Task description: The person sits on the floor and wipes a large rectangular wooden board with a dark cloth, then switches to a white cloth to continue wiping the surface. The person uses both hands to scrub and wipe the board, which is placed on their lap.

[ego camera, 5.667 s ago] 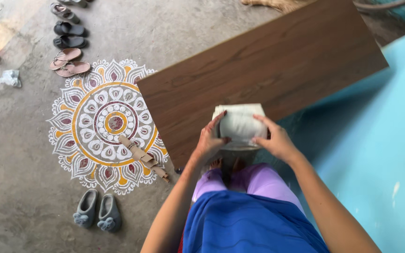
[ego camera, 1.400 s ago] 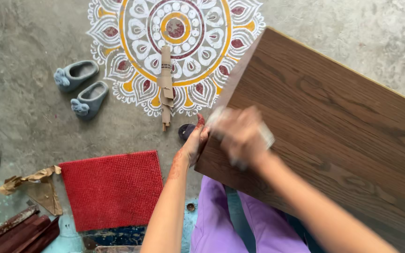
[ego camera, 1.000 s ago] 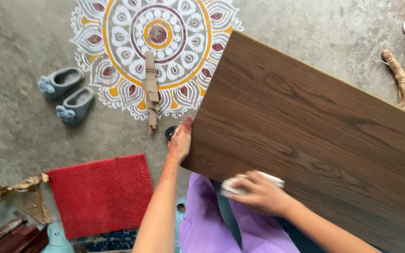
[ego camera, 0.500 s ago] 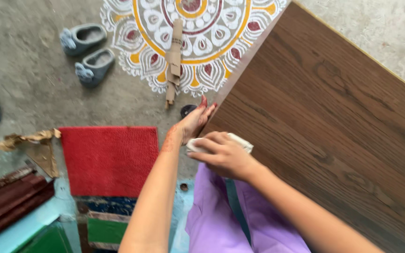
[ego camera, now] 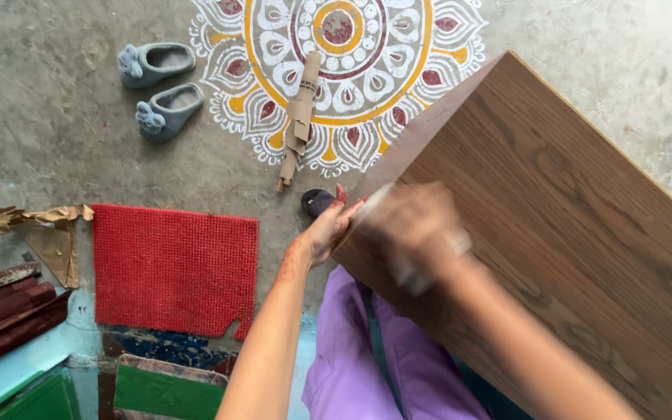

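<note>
While blurred, right hand presses cloth on board.

Both forearms are bare to the elbow, with no sleeves, watch or bracelet in view. The left hand shows reddish staining on the fingertips and a faint reddish patch near the wrist. The right hand is blurred, so its details cannot be told. The legs wear loose, light purple cloth trousers, with a dark teal strip running down between them.
</note>
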